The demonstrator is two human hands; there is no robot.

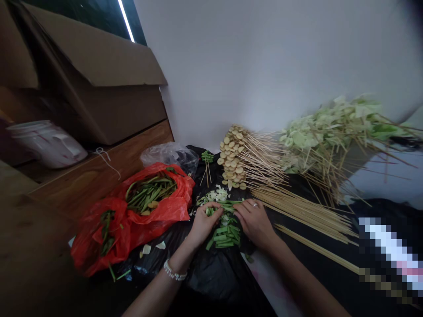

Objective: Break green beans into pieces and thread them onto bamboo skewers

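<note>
My left hand point(204, 223) is closed, thumb against fingers, with cut green stalks between them. My right hand point(255, 221), a ring on one finger, closes on the other end of the green stalks point(229, 204) that span the gap between both hands. Just below lies a pile of short cut green stalks point(225, 237) on black plastic sheeting point(211, 273). Pale chopped scraps point(216, 195) are heaped behind my left hand. Bare wooden skewers point(304, 211) lie beside my right hand. Whether a skewer is in my fingers is hidden.
Left stands a red plastic bag point(180, 200) of green stalks. Skewered pale slices point(233, 158) are stacked against the wall, with skewered leafy greens point(333, 127) to their right. A small green skewered bundle point(207, 156) lies behind. A cardboard box point(128, 110) and plastic jar point(49, 143) stand left.
</note>
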